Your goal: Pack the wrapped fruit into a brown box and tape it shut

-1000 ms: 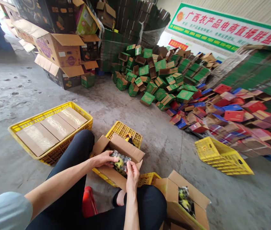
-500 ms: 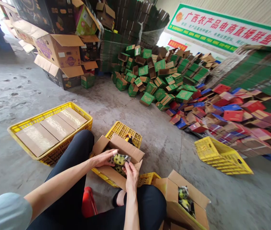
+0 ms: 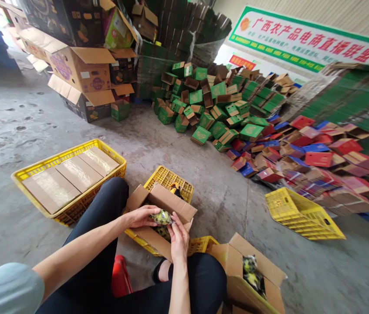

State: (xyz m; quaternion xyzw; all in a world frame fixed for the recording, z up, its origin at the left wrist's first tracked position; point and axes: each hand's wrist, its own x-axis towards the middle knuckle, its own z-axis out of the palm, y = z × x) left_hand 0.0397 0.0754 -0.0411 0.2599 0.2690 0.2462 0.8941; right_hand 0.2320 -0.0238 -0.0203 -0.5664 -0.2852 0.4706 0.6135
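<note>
low in the middle of the frame, the left hand [image 3: 141,216] and the right hand [image 3: 178,237] pinch a small yellow-green fruit in a plastic wrap [image 3: 162,217] from both sides, fingers curled on it, just above an open brown cardboard box [image 3: 167,203]. that box rests on a yellow plastic crate [image 3: 167,178]. at lower right a second open cardboard box [image 3: 236,261] holds more wrapped fruit. at left a wide yellow crate of sealed flat cartons [image 3: 68,174] sits on the concrete floor [image 3: 14,122].
</note>
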